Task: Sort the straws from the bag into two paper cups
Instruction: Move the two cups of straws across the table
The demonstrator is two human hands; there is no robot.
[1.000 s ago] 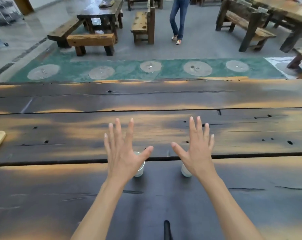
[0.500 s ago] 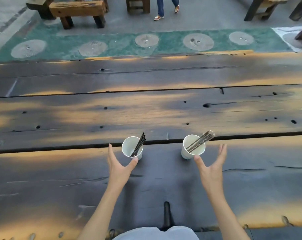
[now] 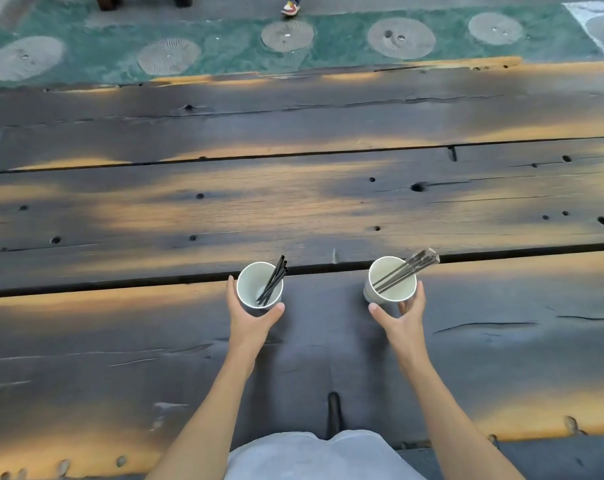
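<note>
Two white paper cups stand side by side on the dark wooden table (image 3: 293, 209). The left cup (image 3: 250, 289) holds a few bare black straws (image 3: 276, 278) that lean to the right. In the right cup (image 3: 387, 271) lean several straws in clear wrappers (image 3: 409, 266), their tips past the rim. My left hand (image 3: 250, 323) wraps the near side of the left cup, fingers on its left, thumb on its right. Around the near side of the right cup curls my right hand (image 3: 402, 318). No bag is in view.
A long gap between planks (image 3: 120, 287) runs just behind the cups. Beyond the table's far edge lies a green floor strip with round grey discs (image 3: 400, 38). A person's shoe (image 3: 290, 8) shows at the top.
Both hands have moved forward from just short of the cups and closed around them. The view has tilted further down, and the cups have stayed put.
</note>
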